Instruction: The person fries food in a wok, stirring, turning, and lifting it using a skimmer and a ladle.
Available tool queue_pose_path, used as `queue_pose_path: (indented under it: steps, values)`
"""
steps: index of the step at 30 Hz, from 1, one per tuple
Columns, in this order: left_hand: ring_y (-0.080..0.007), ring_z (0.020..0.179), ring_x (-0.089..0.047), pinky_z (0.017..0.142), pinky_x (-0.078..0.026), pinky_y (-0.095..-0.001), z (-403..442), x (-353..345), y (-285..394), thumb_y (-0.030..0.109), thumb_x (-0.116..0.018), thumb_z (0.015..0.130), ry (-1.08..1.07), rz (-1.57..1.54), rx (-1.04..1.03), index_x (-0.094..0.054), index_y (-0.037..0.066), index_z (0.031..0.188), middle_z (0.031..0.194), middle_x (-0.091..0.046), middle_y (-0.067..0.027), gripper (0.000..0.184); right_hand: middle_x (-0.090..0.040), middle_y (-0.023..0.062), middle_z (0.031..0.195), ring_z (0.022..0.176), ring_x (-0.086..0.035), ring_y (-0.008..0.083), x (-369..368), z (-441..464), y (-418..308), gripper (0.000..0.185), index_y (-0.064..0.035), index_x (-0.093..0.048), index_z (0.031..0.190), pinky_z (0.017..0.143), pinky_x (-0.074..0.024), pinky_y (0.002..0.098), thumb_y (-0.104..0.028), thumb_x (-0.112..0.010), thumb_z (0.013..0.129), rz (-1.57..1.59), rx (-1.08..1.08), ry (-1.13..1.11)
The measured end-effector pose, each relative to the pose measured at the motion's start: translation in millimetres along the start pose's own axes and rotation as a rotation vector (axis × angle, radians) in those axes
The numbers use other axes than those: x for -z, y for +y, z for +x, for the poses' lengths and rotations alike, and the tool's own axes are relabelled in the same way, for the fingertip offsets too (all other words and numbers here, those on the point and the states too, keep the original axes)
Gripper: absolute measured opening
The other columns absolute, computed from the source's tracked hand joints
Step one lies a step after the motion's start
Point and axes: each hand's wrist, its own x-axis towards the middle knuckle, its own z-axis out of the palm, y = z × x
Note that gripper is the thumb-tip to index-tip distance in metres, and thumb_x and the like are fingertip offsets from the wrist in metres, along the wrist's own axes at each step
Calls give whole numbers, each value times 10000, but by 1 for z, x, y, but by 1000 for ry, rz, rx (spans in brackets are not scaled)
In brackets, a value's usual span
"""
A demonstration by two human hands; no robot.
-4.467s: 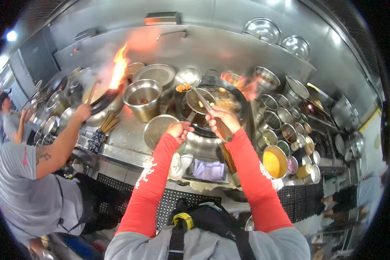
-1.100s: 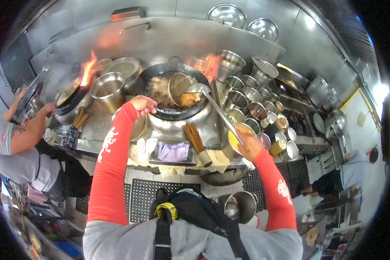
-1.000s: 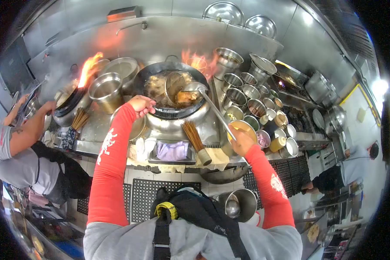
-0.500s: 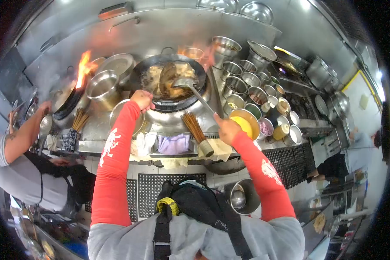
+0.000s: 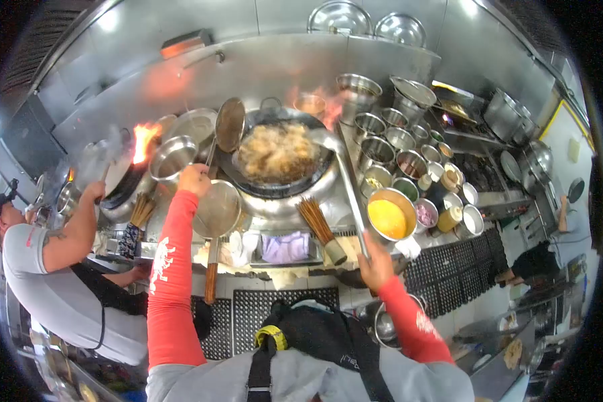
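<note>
Strainer (image 5: pixel 230 125) has left the blurred food (image 5: pixel 279 151) in the wok (image 5: pixel 287 190).

A wide, dark wok (image 5: pixel 275 186) with a ring handle at its far rim holds golden-brown pieces of food (image 5: pixel 275 151), crowded together in bubbling liquid under a pale haze; the separate pieces are blurred. At the wok's left edge, a round, brownish strainer (image 5: pixel 230 125) with a metal rim is held up by the left hand (image 5: pixel 193 179), its head clear of the food. On the right, a silver metal ladle (image 5: pixel 347 181) slants in the right hand (image 5: pixel 378 261), its long handle running toward the person, its bowl at the wok's right rim.
</note>
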Motion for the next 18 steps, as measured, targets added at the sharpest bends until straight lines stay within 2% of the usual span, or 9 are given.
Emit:
queue_pose_path:
  steps: [2, 3, 6, 9, 12, 16, 18]
  values:
    - [-182, 579, -644, 541, -504, -325, 19, -30, -44, 37, -710, 615, -26, -37, 111, -658, -35, 944, 714, -660, -158, 341, -562, 259, 879, 791, -562, 422, 0, -31, -6, 577, -11, -392, 1332, 710, -464, 435, -52, -570, 785, 33, -172, -29]
    - [-169, 559, -637, 517, -501, -322, 28, -36, -55, 35, -716, 615, -42, -58, 161, -658, -41, 940, 701, -661, -147, 339, -542, 231, 807, 727, -547, 398, -2, -43, -8, 574, -12, -409, 1323, 659, -457, 424, -53, -585, 779, 45, -144, 24]
    - [-248, 652, -671, 612, -535, -356, 36, -20, -15, 81, -590, 713, -216, -146, 332, -680, 32, 911, 771, -672, -172, 223, -556, 249, 833, 736, -550, 402, -4, -77, -11, 549, 23, -428, 1293, 675, -450, 440, -72, -596, 779, 40, -280, -24]
    - [-159, 501, -601, 438, -473, -309, 59, -47, -25, 72, -579, 774, -396, -308, 398, -672, 21, 913, 698, -658, -137, 175, -564, 257, 846, 758, -548, 415, -6, -96, -4, 527, 9, -449, 1279, 694, -446, 458, -93, -591, 781, 14, -399, -100]
    - [-102, 455, -517, 371, -387, -253, 67, -52, -7, 60, -538, 827, -502, -566, 565, -644, 25, 996, 707, -652, -127, 202, -594, 248, 918, 806, -579, 408, -21, -115, 17, 554, -17, -462, 1279, 715, -465, 432, -95, -629, 756, -40, -462, -175]
    - [-63, 444, -449, 361, -340, -216, 73, -69, -18, 49, -506, 850, -661, -768, 621, -549, 26, 1173, 785, -650, -141, 327, -591, 241, 915, 844, -574, 425, -42, -135, 31, 549, -23, -463, 1277, 743, -470, 439, -112, -627, 760, -43, -484, -126]
    - [-58, 451, -445, 358, -334, -206, 76, -77, -21, 49, -512, 853, -719, -825, 639, -546, 24, 1177, 788, -647, -135, 326, -577, 237, 895, 817, -566, 428, -50, -143, 39, 554, -74, -464, 1289, 728, -467, 471, -124, -612, 758, -72, -511, -121]
